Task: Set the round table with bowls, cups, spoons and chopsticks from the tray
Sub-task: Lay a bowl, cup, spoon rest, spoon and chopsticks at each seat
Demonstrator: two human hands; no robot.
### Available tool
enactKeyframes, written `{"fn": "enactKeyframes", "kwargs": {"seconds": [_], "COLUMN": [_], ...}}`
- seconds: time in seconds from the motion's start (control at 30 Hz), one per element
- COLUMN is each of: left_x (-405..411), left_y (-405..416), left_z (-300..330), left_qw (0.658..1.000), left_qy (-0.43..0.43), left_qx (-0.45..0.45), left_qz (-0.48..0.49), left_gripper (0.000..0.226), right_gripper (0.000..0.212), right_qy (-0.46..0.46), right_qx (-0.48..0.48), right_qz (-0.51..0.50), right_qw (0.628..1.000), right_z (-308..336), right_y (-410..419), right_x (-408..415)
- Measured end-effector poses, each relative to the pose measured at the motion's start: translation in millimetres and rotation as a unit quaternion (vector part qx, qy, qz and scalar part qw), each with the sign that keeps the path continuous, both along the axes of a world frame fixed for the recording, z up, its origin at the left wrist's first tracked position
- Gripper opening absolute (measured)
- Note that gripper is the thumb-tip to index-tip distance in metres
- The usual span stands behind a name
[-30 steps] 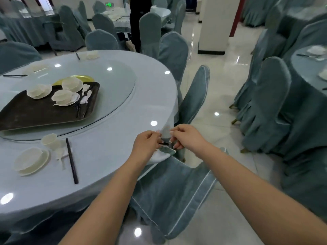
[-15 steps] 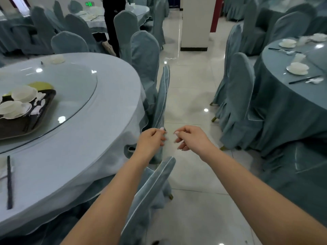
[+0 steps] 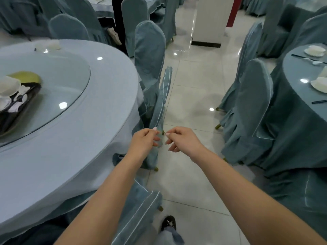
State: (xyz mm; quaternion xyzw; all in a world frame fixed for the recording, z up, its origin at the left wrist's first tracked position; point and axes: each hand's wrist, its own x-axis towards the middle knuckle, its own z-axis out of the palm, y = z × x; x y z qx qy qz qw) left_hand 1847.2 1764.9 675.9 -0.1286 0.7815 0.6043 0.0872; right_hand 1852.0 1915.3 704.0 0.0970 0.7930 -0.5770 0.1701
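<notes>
Left hand [image 3: 145,141]: fingers curled, thumb meeting fingertips in a narrow pinch. Whether anything is held in it cannot be told. Right hand [image 3: 182,139]: fingers loosely curled, thumb and forefinger close together, nothing visible between them. The two hands sit just apart, over the aisle floor [image 3: 192,96], clear of the table edge, with the top of a narrow covered chair [image 3: 161,103] directly behind them.

The tray [image 3: 19,106] lies on the glass turntable [image 3: 67,89] of the round table [image 3: 70,156], at about 10 o'clock from the fingers and well apart from them. It carries white bowls [image 3: 8,84] and spoons [image 3: 21,98]; cups and chopsticks cannot be made out on it. Only the tray's right end is in view; its long axis appears to run from roughly 1 o'clock towards 7 o'clock.

Judgement: the left hand is the nearer to the tray, and the next reach goes leftward across the tablecloth. One place setting [image 3: 49,45] already sits at the table's far rim, about 11 o'clock.
</notes>
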Motion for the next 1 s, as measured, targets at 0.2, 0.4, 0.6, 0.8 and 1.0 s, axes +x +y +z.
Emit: {"fn": "enactKeyframes", "kwargs": {"seconds": [0.2,0.4,0.6,0.8,1.0], "left_x": [-54.7,-84.0,-114.4,-157.7,-187.0], "left_y": [-7.6,-25.2,-35.8,-22.5,-15.8], "left_z": [-2.7,2.9,0.6,2.0,3.1], "left_qw": [0.998,0.991,0.972,0.944,0.921], "left_qy": [-0.034,-0.031,-0.048,-0.054,-0.056], "left_qx": [0.006,-0.009,-0.011,-0.016,-0.030], "left_qz": [0.056,0.126,0.231,0.325,0.385], "left_gripper": [0.026,0.027,0.025,0.028,0.027], "right_gripper": [0.012,0.011,0.012,0.009,0.010], "right_qy": [-0.003,-0.014,-0.032,-0.044,-0.056], "right_qx": [0.000,-0.016,-0.034,-0.026,-0.035], "right_qz": [0.049,0.121,0.222,0.297,0.349], "right_qw": [0.999,0.992,0.974,0.954,0.935], "right_z": [-2.9,-11.1,-18.4,-20.3,-18.3], "right_y": [-5.6,-30.9,-53.8,-55.1,-61.4], "right_x": [-70.8,-134.4,-196.3,-272.1,-331.3]}}
